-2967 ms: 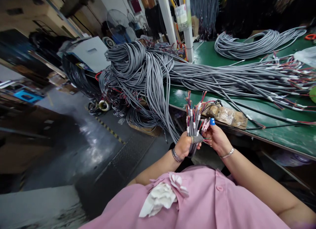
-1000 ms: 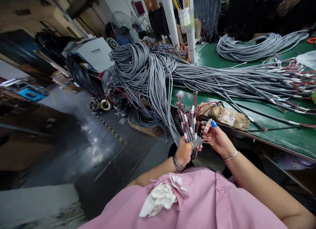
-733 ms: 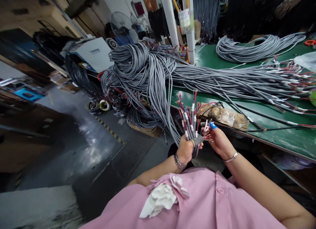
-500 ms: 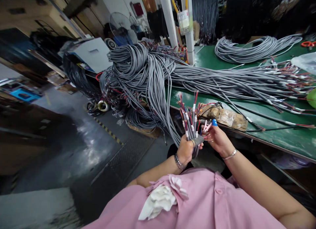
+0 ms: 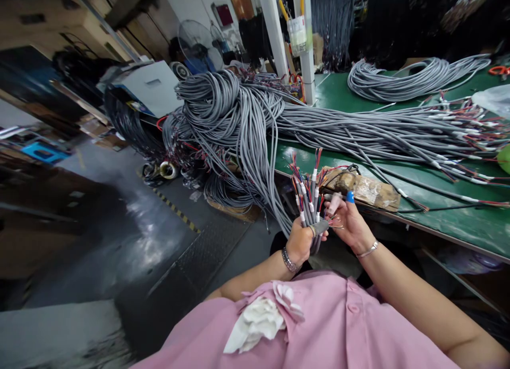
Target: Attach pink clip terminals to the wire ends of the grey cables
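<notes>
A bundle of grey cables [image 5: 308, 208] stands in my left hand [image 5: 299, 242], whose fingers are wrapped round it below the stripped ends. Red, blue and other thin wires fan out at the top, above white bands. One cable end [image 5: 319, 228] bends over my left thumb, its bare wires [image 5: 336, 222] pointing right. Close beside those wires is my right hand [image 5: 354, 226], thumb raised apart from the forefinger. A blue cover [image 5: 350, 197] sits on the thumb tip, and a pink cover [image 5: 335, 203] appears to be on a finger. The other right fingertips are partly hidden.
Long grey cables [image 5: 358, 127] lie across the green table [image 5: 330, 98], with a big coil [image 5: 211, 95] hanging over its left edge. A tape-wrapped cardboard piece [image 5: 370, 192] rests at the front edge. Another coil [image 5: 414, 81] lies behind; a white post [image 5: 306, 66] rises there.
My right thumb has moved slightly right, away from the pink-covered finger, which has turned. My left hand keeps its hold on the cable bundle.
</notes>
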`<state>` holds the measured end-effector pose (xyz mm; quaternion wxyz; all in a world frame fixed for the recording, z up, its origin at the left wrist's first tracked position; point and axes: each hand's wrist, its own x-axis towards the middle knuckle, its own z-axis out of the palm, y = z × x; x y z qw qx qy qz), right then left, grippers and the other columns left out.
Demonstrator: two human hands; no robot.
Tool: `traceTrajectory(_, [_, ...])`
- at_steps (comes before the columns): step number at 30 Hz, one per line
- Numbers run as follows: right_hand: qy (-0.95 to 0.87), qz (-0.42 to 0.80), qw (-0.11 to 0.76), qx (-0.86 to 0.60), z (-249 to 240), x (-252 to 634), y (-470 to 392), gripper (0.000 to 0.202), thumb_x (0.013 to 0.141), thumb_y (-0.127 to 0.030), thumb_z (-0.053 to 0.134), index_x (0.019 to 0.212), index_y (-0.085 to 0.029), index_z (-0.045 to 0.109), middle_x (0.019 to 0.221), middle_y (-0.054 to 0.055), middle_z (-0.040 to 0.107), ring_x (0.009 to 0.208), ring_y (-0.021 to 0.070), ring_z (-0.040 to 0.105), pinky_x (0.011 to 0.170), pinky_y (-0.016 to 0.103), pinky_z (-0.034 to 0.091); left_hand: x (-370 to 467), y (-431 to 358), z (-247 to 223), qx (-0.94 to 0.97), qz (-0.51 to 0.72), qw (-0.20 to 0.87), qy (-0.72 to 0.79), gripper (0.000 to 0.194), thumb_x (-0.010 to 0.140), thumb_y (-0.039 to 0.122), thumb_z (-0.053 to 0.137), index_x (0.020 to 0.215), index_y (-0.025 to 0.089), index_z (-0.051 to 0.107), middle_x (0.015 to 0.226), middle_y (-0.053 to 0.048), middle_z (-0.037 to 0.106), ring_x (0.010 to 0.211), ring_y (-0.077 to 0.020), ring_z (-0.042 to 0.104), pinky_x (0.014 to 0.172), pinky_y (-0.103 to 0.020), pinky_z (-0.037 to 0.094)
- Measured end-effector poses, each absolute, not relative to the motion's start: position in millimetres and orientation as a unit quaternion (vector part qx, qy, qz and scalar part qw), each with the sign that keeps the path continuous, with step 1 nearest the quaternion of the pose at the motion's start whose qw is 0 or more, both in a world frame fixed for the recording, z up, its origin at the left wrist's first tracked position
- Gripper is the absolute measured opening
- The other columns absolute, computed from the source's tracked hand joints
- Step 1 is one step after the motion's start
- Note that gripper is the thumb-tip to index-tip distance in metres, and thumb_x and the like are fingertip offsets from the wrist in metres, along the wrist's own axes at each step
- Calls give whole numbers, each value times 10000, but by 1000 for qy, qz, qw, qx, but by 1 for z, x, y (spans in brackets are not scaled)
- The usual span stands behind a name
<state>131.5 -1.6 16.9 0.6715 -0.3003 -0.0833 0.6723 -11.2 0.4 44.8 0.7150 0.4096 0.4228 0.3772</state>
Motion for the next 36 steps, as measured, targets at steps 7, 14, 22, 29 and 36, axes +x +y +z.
traceTrajectory(7, [-123,685,652,-301,20,139,-6,295,830,-503,631,904,-222,677,850,31,700,661,138,606,567,247,491,-23,-6,49,416,399,711,402,274,630,337,790,693,124,630,536,-2,601,477,-115,572,481,-222,470])
traceTrajectory(14, [-174,647,656,-348,18,138,-8,318,795,-516,673,884,-211,686,775,14,685,625,120,582,568,245,459,-15,-1,51,389,446,706,388,266,619,318,800,719,125,648,554,-4,614,516,-129,601,508,-236,494])
traceTrajectory(22, [-169,641,649,-373,23,139,-8,355,784,-541,669,833,-190,682,751,19,674,643,126,580,610,259,452,-8,2,51,361,449,709,406,300,590,328,815,723,121,644,599,-14,630,535,-140,617,515,-251,509])
traceTrajectory(29, [-189,628,656,-373,18,138,-8,352,809,-541,638,842,-194,682,760,22,665,647,134,579,613,269,449,-11,1,51,376,445,704,407,286,591,325,811,708,117,653,551,-14,620,515,-140,607,509,-250,500])
traceTrajectory(36, [-187,604,682,-368,8,134,-2,448,756,-626,648,790,-181,689,773,46,685,623,148,575,600,291,471,-10,2,48,377,441,706,406,285,589,327,813,696,116,654,559,-19,624,516,-140,606,507,-248,501])
